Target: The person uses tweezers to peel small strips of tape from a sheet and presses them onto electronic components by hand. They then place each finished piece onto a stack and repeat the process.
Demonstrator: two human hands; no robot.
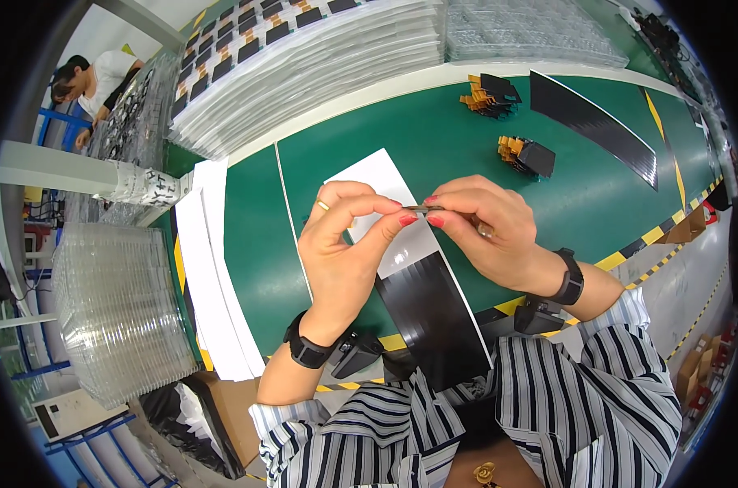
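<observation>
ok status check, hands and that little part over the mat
Left hand and right hand both pinching small dark part edge-on, above black-and-white sheet. Nothing between hands and part.

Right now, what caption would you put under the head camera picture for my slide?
Left hand and right hand pinch a small dark flat part between fingertips above a green workbench.

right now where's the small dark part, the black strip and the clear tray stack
small dark part (pixel 422 209), head view, middle, between both hands' fingertips
black strip (pixel 593 122), head view, middle of its top
clear tray stack (pixel 117 309), head view, side wall
</observation>
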